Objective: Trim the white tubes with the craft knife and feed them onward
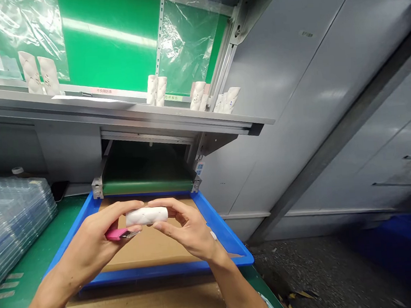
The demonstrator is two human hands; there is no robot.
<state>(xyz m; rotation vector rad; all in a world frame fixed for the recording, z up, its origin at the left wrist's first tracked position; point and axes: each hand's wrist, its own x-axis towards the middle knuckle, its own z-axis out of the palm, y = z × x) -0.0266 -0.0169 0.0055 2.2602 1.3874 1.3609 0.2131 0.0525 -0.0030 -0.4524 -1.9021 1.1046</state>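
Between my two hands a white quilted-looking cylindrical piece is held level, above a blue tray lined with cardboard. My left hand pinches its left end. That same hand also keeps a small pink-handled tool with a metal tip in its palm, pointing right under the white piece; its exact kind is unclear. My right hand grips the right end between thumb and fingers. A small white piece shows at the tray's right side, just past my right wrist.
A green conveyor belt ends over the tray's far edge. Stacked clear plastic trays stand at the left on the green table. Above, a metal shelf holds several white cylinders. A grey wall rises at the right.
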